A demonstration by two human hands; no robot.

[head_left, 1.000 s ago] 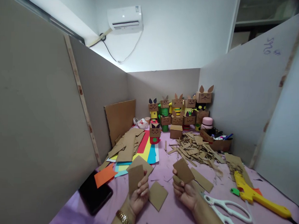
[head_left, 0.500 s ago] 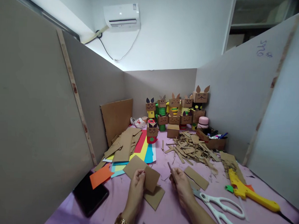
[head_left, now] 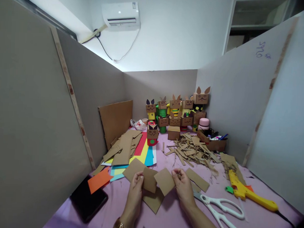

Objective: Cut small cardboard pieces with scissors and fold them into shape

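Observation:
My left hand [head_left: 136,190] pinches a square cardboard piece [head_left: 149,180] between thumb and fingers. A second cardboard square [head_left: 165,181], turned with its face to me, is gripped at its right edge by my right hand [head_left: 182,185]. The two squares are held up side by side, their near edges close together. Beneath them more cut cardboard [head_left: 154,201] lies on the purple tablecloth, and another flat piece [head_left: 133,169] is behind my left hand. White-handled scissors [head_left: 215,204] lie to the right of my right hand, next to a cardboard rectangle [head_left: 197,179].
A yellow glue gun [head_left: 251,194] lies at the right with its cord. Cardboard scraps [head_left: 190,150] are heaped behind my right hand. Cardboard animal figures [head_left: 175,110] stand at the back. A black device [head_left: 87,200] under orange paper [head_left: 99,181] sits at the left.
My right hand has turned its cardboard square from edge-on to face-on and brought it beside the left one. The whole view has shifted slightly.

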